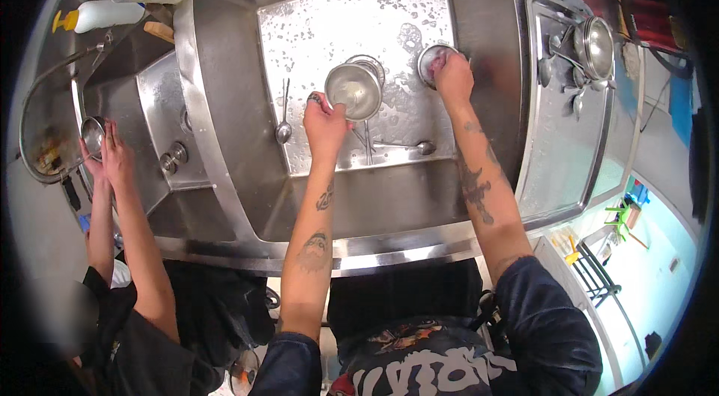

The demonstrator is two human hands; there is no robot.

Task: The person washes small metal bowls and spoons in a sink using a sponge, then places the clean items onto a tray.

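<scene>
With its thumb on the rim, my left hand (327,129) grips a metal bowl (355,90) over the middle of the stainless steel sink (354,199). A little water shows in that bowl. My right hand (456,80) holds a smaller metal bowl (425,71) at the basin's right side, fingers reaching inside; whether the pinkish shape there is fingers or something else is unclear. Behind the left bowl, a round metal rim (375,61) is partly hidden. One metal spoon (283,131) lies to the left and another spoon (425,147) to the right on the wet sink floor.
At left, a co-worker's hands (115,157) hold a metal bowl (91,132) over a second basin (160,84). A spray hose (25,109) curves nearby. Stacked bowls (600,50) and several spoons (577,104) rest on a metal tray (561,171) at right. A pump bottle (109,16) stands upper left.
</scene>
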